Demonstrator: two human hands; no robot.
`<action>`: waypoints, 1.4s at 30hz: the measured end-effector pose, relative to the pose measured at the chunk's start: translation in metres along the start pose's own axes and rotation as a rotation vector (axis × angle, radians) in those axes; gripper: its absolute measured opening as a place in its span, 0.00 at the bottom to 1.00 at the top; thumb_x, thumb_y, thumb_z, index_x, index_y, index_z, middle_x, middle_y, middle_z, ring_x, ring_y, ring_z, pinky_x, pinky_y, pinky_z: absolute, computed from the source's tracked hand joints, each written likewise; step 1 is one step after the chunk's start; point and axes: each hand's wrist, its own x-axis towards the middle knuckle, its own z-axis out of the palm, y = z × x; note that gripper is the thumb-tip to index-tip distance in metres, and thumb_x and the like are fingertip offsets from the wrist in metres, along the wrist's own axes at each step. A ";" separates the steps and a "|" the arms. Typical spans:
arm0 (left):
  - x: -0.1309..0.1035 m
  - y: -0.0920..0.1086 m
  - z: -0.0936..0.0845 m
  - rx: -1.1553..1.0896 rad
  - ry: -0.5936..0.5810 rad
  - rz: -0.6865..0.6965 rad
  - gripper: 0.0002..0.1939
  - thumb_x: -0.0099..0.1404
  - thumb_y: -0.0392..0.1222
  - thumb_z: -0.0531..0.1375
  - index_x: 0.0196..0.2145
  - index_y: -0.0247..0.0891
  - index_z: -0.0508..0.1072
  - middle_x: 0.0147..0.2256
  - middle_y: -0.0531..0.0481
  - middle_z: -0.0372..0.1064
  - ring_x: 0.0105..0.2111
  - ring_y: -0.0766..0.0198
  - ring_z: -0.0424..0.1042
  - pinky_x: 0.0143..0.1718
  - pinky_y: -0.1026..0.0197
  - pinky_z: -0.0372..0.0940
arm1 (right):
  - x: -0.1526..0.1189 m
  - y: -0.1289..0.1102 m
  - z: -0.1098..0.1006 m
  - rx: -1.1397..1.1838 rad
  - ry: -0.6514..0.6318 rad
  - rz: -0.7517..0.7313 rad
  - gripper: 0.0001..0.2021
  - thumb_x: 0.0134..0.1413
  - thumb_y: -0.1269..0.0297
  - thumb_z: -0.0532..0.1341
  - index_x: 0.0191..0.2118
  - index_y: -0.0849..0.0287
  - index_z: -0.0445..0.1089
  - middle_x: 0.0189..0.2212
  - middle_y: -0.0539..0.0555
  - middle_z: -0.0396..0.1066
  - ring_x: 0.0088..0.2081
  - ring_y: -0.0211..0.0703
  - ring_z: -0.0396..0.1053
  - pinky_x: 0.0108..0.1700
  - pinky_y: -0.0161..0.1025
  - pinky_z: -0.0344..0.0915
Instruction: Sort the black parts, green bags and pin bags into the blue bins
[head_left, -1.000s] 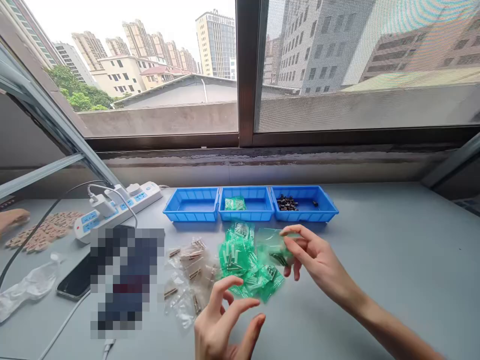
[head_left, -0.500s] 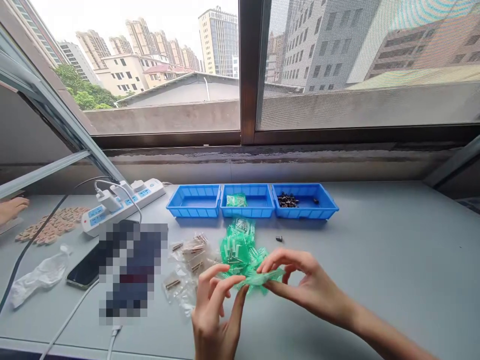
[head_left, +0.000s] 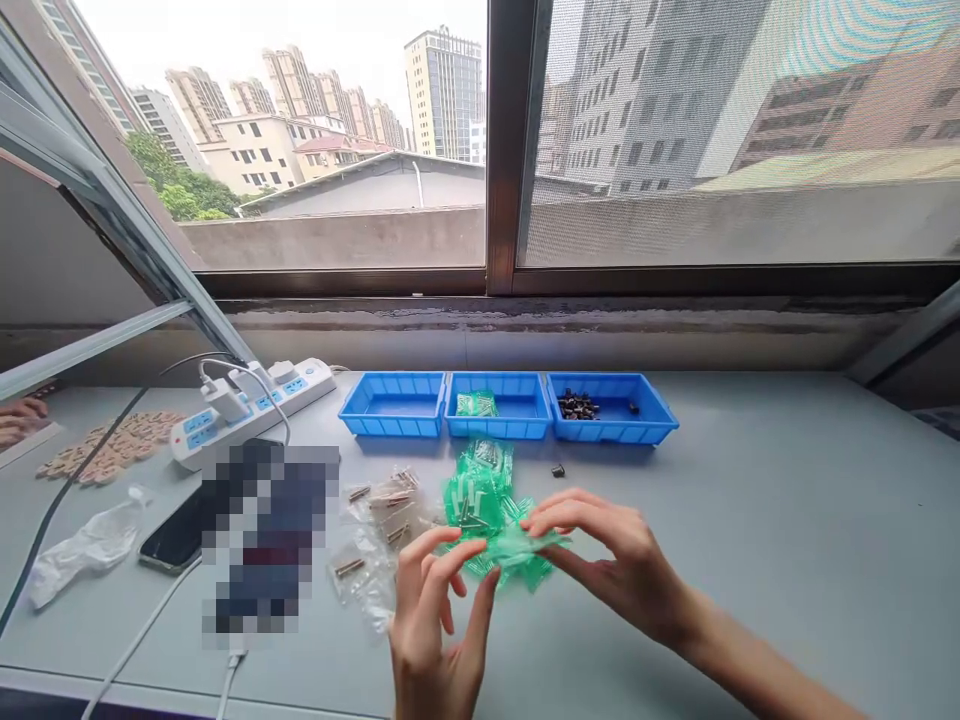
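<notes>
My right hand [head_left: 611, 560] pinches a small green plastic bag [head_left: 517, 546] between thumb and fingers, over a pile of similar bags. Just left of it, my left hand [head_left: 442, 610] has its thumb and fingers apart, the fingertips close to the bag's left edge; whether they touch it I cannot tell. Beneath and behind lie more green bags [head_left: 474, 490], with screws and white plugs showing through. Clear bags [head_left: 394, 505] of metal pins are spread to the left of the pile. A small black part [head_left: 558, 471] lies alone behind my right hand.
Three blue bins stand in a row: the left bin [head_left: 394, 428], the middle bin [head_left: 517, 428] with a green packet, and the right bin [head_left: 622, 432] with black parts. A power strip [head_left: 255, 410], phone [head_left: 172, 535] and cables occupy the left. Another person's hand [head_left: 21, 420] shows at far left.
My left thumb and fingers have spread apart from the bag's edge. My right hand still grips the bag. The view has shifted slightly.
</notes>
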 end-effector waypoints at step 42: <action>-0.004 -0.010 -0.001 -0.017 -0.108 0.066 0.06 0.66 0.38 0.56 0.39 0.43 0.72 0.41 0.48 0.65 0.23 0.72 0.65 0.24 0.66 0.66 | 0.018 0.038 -0.022 -0.281 -0.275 0.530 0.07 0.50 0.67 0.58 0.29 0.57 0.75 0.29 0.53 0.75 0.30 0.44 0.72 0.32 0.39 0.66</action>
